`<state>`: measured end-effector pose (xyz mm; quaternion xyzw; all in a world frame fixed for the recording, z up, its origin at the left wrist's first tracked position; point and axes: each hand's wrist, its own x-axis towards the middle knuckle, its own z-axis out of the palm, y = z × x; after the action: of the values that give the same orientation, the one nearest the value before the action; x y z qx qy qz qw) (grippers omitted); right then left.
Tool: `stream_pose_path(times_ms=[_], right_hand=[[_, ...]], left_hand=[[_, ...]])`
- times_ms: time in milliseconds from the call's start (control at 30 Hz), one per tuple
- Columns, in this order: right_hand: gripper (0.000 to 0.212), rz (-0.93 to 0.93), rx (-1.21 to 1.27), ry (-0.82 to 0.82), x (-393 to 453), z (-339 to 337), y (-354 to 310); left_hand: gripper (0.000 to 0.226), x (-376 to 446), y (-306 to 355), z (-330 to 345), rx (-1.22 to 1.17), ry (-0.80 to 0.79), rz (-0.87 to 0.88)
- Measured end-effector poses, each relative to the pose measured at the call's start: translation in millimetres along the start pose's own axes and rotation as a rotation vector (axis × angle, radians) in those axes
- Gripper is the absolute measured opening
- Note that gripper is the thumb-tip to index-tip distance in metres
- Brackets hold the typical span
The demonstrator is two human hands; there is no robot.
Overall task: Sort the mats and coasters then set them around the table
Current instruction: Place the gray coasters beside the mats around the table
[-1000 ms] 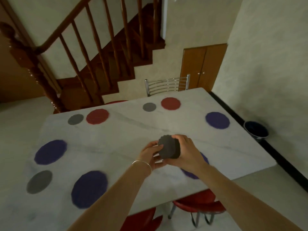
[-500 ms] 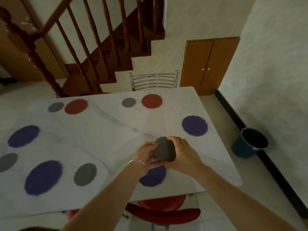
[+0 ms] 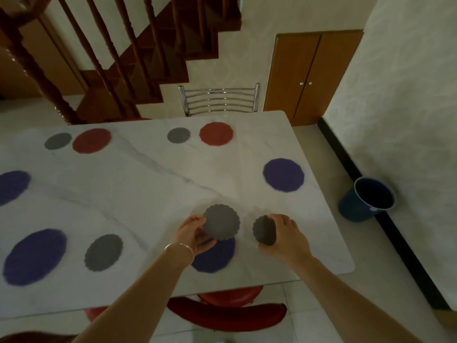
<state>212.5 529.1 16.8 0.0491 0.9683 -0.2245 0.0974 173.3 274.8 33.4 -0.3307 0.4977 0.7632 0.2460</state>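
My left hand (image 3: pixel 195 235) holds a single grey scalloped coaster (image 3: pixel 221 222) above a purple mat (image 3: pixel 217 256) near the table's front edge. My right hand (image 3: pixel 284 237) grips a small stack of grey coasters (image 3: pixel 264 230) just to the right, apart from the left one. On the white marble table (image 3: pixel 148 194) lie more purple mats (image 3: pixel 283 175) (image 3: pixel 34 256) (image 3: pixel 12 186), red mats (image 3: pixel 216 133) (image 3: pixel 91 140) and grey coasters (image 3: pixel 178 135) (image 3: pixel 57 141) (image 3: pixel 103 253).
A chrome-backed chair (image 3: pixel 218 99) stands at the far side and red chairs (image 3: pixel 230 313) are tucked under the near edge. A blue bucket (image 3: pixel 368 199) sits on the floor by the right wall. A wooden staircase (image 3: pixel 111 58) and cupboard (image 3: pixel 311 75) lie behind.
My hands have pulled apart: the left took one coaster off the stack that the right still holds. The view has shifted right along the table.
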Motion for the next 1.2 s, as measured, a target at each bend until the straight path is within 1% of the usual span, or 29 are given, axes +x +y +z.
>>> stream_pose_path(times_ms=[133,267,400,500,600,700,767,833,867,933,1033,1200], right_hand=[[0.084,0.013,-0.056,-0.057,-1.3,27.0,12.9],[0.084,-0.018,-0.111,-0.059,-2.3,47.2,12.9],[0.077,-0.026,-0.135,-0.069,-1.9,49.8,13.5],[0.075,-0.035,-0.138,-0.094,-0.6,42.7,14.4],[0.068,-0.038,-0.053,-0.053,0.1,27.0,10.8],[0.052,-0.114,0.080,0.062,0.8,2.7,-0.1],[0.042,-0.113,0.227,0.153,4.3,-18.2,-11.9],[0.038,-0.040,0.424,0.169,11.0,-40.4,-22.6],[0.039,-0.003,0.514,0.153,15.4,-51.1,-26.1],[0.050,0.026,0.612,0.129,25.7,-70.9,-26.7],[0.072,-0.048,0.585,0.111,42.1,-93.7,-14.2],[0.085,-0.177,0.525,0.116,88.8,-118.6,24.3]], left_hand=[[0.017,5.6,-14.6,-16.3,-0.017,0.042,-0.037],[0.018,9.1,-20.6,-23.7,-0.018,0.057,-0.050],[0.018,8.8,-21.7,-22.7,0.012,0.045,-0.056],[0.018,8.4,-19.9,-16.3,0.019,0.037,-0.047],[0.015,7.0,-13.1,-1.0,0.031,-0.001,-0.038],[0.015,6.1,-1.8,22.8,0.047,-0.062,-0.029],[0.015,7.0,6.5,42.8,0.071,-0.108,-0.017],[0.015,8.3,14.3,64.3,0.093,-0.144,-0.002],[0.015,9.1,18.1,75.3,0.100,-0.159,0.005],[0.014,11.0,25.7,97.8,0.111,-0.184,0.020],[0.015,16.8,36.8,130.6,0.114,-0.208,0.035],[0.013,42.4,48.7,190.1,0.132,-0.228,0.064]])
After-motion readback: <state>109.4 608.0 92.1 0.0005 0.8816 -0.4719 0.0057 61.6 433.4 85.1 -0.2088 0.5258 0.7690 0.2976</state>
